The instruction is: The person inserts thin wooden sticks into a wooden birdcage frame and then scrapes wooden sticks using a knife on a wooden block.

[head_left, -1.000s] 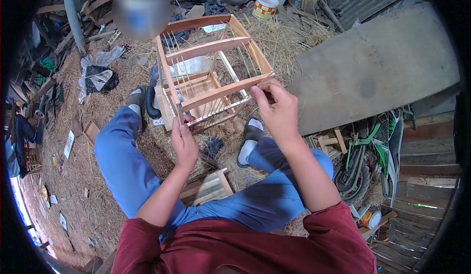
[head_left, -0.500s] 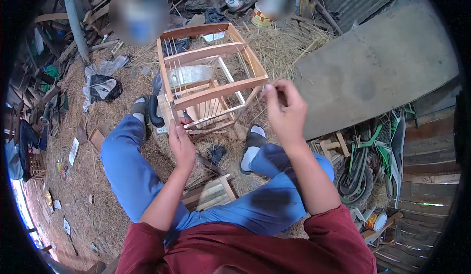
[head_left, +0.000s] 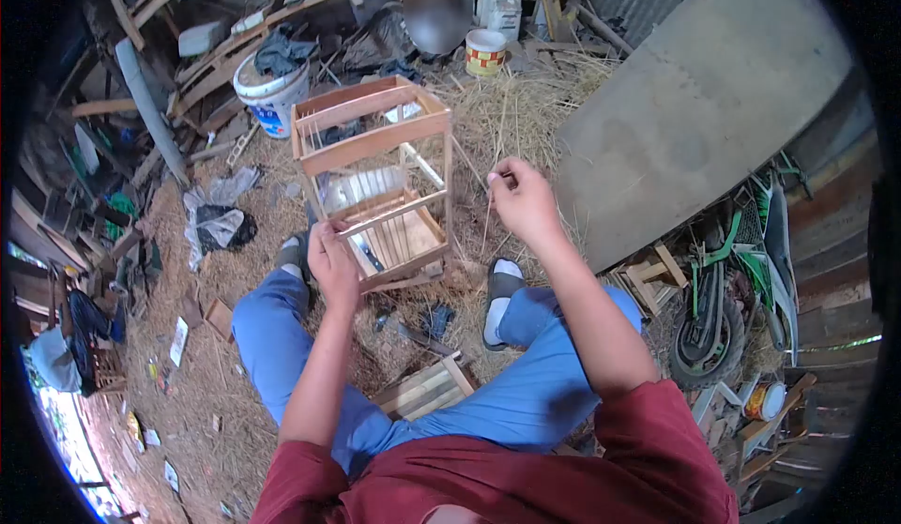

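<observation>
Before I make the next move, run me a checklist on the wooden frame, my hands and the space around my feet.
1. Left hand on the wooden frame: ok, it grips the near left side.
2. Right hand off the frame: ok, it is raised to the right of it.
3. Thin stick between the right fingers: cannot tell, too fine to make out.
4. Frame's base firmly supported: cannot tell, what bears it is hidden.
5. Right foot away from the frame: ok, a gap shows.
6. Ground between the legs free of clutter: not ok, a slatted wooden piece and dark scraps lie there.
</observation>
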`<state>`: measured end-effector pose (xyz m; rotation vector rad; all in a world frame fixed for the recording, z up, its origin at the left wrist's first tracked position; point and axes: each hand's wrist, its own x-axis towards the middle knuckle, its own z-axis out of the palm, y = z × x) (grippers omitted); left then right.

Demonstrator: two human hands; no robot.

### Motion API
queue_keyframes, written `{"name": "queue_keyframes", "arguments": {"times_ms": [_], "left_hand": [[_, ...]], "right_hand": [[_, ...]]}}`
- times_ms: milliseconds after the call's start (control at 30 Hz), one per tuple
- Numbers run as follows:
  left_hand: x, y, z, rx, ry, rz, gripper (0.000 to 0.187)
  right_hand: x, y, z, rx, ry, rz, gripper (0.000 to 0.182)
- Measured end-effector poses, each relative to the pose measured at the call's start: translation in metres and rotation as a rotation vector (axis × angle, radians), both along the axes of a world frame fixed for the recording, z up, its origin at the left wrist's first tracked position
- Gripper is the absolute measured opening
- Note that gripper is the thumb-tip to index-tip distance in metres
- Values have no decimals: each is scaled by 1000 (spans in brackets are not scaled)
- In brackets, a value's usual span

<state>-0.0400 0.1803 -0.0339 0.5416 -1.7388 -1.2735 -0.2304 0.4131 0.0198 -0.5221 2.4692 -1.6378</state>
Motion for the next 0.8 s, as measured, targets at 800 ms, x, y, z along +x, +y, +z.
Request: {"name": "queue_keyframes", "arguments": {"times_ms": [800], "left_hand": [[-241, 30, -6, 722, -73, -472, 36]], "right_hand": [[-119, 99, 14, 216, -218, -211, 26]]}}
